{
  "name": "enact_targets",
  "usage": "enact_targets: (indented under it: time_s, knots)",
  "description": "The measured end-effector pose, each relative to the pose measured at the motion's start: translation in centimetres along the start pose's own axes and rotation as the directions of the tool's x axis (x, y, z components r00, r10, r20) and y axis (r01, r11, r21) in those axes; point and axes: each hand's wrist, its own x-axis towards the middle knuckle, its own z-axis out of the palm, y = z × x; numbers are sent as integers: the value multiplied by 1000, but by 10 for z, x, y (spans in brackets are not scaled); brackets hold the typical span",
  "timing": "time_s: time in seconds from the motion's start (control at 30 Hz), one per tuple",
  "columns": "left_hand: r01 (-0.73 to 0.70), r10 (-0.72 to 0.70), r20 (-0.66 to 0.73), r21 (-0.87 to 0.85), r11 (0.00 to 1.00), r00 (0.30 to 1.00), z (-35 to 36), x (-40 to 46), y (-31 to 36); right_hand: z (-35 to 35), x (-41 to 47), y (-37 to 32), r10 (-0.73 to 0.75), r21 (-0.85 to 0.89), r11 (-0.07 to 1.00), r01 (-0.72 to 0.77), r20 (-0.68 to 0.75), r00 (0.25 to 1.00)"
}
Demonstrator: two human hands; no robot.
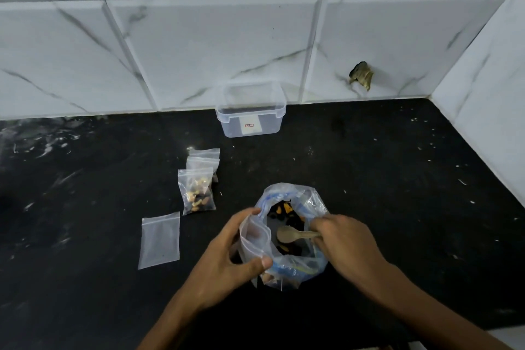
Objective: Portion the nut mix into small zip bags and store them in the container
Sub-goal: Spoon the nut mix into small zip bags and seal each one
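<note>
A large clear bag of nut mix point(292, 199) stands open on the black counter in front of me. My left hand point(227, 253) holds a small zip bag point(255, 239) open against the big bag's left rim. My right hand point(343, 239) grips a wooden spoon point(289, 234) whose bowl sits inside the big bag. A filled small zip bag point(197, 192) lies to the left, overlapping other small bags point(204, 157) behind it. An empty flat zip bag point(160, 240) lies nearer me. The clear plastic container point(251, 122), lidless, stands by the wall.
The black counter point(397, 179) carries scattered white specks and smears at the left. Marble-look tiled walls close off the back and the right corner. A broken hole in the tile point(361, 74) shows at the back right. The counter's front edge is near the bottom right.
</note>
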Motion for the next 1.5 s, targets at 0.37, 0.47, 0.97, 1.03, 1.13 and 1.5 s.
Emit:
enact_targets:
  time_s: [0.37,0.47,0.97,1.03,1.13,1.5]
  knots:
    - [-5,5,4,-13,1000,1000,19,11,-3,3,0,-14,-176,-111,982,152,-260,949]
    - [-9,9,-7,1,1000,1000,20,12,-1,12,10,-9,-275,-160,959,234,-332,902]
    - [-15,15,12,-42,999,1000,25,17,6,7,23,12,-107,4,994,108,-142,984]
    - [-20,20,-3,-31,999,1000,27,17,5,5,15,18,-87,80,992,95,-100,991]
    - [-11,11,-1,-42,999,1000,28,19,3,6,9,29,-30,203,978,53,-113,993]
    - [-23,20,-32,-84,996,999,37,15,-6,19,-5,26,14,406,912,-62,120,993]
